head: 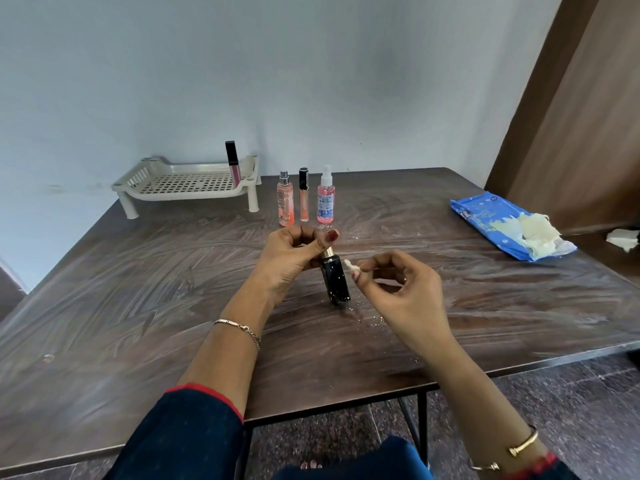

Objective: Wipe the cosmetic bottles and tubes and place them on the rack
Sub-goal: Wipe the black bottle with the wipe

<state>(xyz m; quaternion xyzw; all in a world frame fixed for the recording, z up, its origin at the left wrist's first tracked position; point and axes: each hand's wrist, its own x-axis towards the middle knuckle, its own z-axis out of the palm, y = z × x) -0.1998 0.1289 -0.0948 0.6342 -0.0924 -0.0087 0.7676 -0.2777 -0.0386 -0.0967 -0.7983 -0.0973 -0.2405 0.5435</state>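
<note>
Dark table (138,289): rack (180,196), bottles (286,202), wipes pack (491,220).

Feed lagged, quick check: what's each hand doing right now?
Left hand: gripping the black bottle by its top.
Right hand: pinching a small wipe scrap.

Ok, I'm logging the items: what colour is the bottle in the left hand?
The bottle is glossy black with a gold collar, clearest in the head view.

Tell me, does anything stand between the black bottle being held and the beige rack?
Partly. A peach spray bottle, a slim orange tube and a pink spray bottle stand right of the beige slotted plastic rack, roughly between it and the black gold-necked bottle in the left hand.
</note>
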